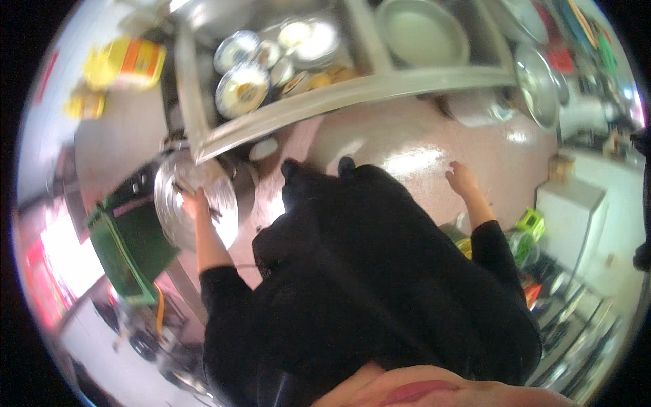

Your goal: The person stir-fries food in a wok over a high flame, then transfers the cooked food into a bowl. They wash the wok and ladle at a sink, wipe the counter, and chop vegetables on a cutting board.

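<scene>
My left hand [195,202] is at the left, over a large round metal lid or pan [224,188]. Its fingers are closed around a dark handle, which seems to belong to the round metal piece; blur hides the exact join. On the right, my right hand [462,179] hangs over the floor with its fingers apart and nothing in it. Ahead of me a metal double sink [285,109] holds patterned bowls [243,91], small dishes [282,71] and eggshell-like or food pieces [320,80] in its left basin. A big round basin [422,35] sits in the right one.
A green wheeled bin [122,254] stands at the left, below yellow containers [124,63]. Metal bowls [536,86] are at the upper right. A white box-like cabinet [569,219] and a bright green plastic item [530,222] are on the right. The pinkish floor [402,132] looks shiny.
</scene>
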### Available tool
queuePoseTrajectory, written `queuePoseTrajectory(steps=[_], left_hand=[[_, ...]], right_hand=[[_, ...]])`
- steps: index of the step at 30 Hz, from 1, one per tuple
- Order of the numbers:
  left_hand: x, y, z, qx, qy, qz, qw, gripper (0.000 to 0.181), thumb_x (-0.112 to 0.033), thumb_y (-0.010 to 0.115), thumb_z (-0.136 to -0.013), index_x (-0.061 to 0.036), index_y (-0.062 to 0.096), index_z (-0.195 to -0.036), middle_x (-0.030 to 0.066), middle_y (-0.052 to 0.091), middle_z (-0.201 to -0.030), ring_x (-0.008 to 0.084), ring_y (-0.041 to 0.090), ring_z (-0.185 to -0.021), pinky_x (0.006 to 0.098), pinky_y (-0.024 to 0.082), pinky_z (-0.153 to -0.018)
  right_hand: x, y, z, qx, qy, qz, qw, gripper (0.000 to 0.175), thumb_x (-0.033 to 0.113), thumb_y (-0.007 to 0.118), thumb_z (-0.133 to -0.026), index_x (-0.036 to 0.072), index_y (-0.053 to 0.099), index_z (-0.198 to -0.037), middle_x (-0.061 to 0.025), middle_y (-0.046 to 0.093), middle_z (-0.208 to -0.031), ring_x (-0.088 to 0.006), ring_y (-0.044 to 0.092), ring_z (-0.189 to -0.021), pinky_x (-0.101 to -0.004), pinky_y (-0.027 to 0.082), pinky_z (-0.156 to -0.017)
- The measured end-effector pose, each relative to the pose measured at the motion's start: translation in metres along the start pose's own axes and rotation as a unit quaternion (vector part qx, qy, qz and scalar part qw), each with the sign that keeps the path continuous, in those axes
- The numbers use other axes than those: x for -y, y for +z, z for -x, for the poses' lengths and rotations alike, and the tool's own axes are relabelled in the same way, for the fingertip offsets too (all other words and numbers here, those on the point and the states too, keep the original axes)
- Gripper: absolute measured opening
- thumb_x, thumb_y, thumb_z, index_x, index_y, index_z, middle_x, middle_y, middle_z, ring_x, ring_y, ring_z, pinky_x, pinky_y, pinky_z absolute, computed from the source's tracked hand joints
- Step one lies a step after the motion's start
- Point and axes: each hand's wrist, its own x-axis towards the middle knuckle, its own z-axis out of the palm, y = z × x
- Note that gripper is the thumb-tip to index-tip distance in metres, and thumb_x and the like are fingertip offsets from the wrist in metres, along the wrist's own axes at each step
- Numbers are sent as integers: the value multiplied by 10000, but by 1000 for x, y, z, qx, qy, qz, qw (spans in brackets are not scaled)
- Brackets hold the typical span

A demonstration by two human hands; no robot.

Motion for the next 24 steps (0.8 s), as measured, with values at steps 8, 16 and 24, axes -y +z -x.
queuePoseTrajectory(steps=[8,16,24], left_hand=[[-216,-102,65,318,507,84,797,355,-204,599,-974,49,598,-1222,153,657,-1135,220,599,-1035,379,488,-907],[-386,-69,181,489,502,90,708,401,-160,615,-968,49,548,-1304,117,626,-1171,196,592,-1036,318,480,-929],[-417,-7,347,578,575,-59,576,402,-149,650,-950,36,561,-1296,57,639,-1043,144,585,-948,281,480,-864]], right_hand=[[21,129,46,25,137,-277,951,418,231,639,-878,15,643,-1235,-233,667,-1204,-391,634,-1124,-492,501,-957],[113,132,51,0,-43,-343,938,470,263,608,-851,16,642,-1250,-252,671,-1173,-426,635,-1084,-497,499,-946],[61,182,111,-132,44,-464,875,341,243,589,-833,-14,702,-1027,-239,704,-1004,-412,654,-945,-498,507,-824]])
